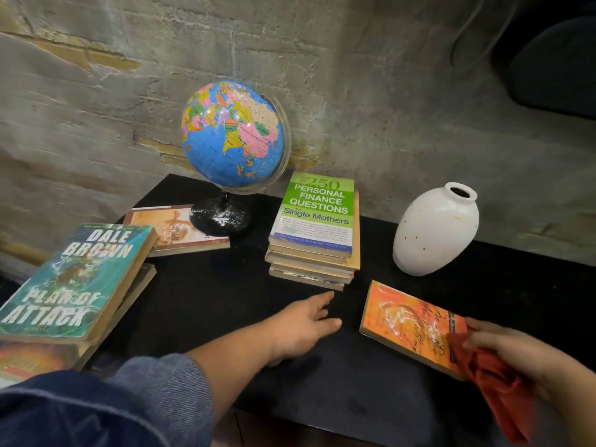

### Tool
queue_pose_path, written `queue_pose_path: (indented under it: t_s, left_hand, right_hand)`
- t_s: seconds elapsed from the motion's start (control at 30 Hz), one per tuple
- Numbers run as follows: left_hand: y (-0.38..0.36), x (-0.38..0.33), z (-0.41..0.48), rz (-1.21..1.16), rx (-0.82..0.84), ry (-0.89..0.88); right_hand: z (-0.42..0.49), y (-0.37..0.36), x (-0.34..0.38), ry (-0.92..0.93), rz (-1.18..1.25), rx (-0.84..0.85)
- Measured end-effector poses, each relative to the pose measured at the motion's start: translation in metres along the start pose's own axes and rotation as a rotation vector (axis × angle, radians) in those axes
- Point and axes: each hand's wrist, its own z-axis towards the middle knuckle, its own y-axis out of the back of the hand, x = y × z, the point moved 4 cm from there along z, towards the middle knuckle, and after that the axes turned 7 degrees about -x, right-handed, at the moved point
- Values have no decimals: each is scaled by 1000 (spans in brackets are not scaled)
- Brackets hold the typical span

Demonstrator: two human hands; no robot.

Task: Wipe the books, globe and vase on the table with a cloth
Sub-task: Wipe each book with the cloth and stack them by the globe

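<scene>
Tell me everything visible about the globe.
The globe is a glossy blue political ball with countries in pink, yellow, green and orange, held tilted in a clear plastic arc on a short black stem and round black base flecked with white. It stands upright at the back of the black table, close to the rough wall, its base apparently overlapping a flat book. Neither the left hand nor the right hand, holding the red cloth, touches it.

Globe (pixel 233 133), upright on black stand; green-topped book stack (pixel 314 240) beside it; white vase (pixel 435 230), standing; orange book (pixel 409 324), flat; red cloth (pixel 493 379) bunched on its corner.
</scene>
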Motion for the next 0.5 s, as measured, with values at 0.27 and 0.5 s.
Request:
queue_pose_path:
  t_s: [0.27,0.5]
  left_hand:
    - [-8,2,-13,39,120,51]
    - [5,12,-36,1,85,59]
  right_hand:
    - [24,41,-74,-69,0,99]
    - [13,26,-68,-96,-108,185]
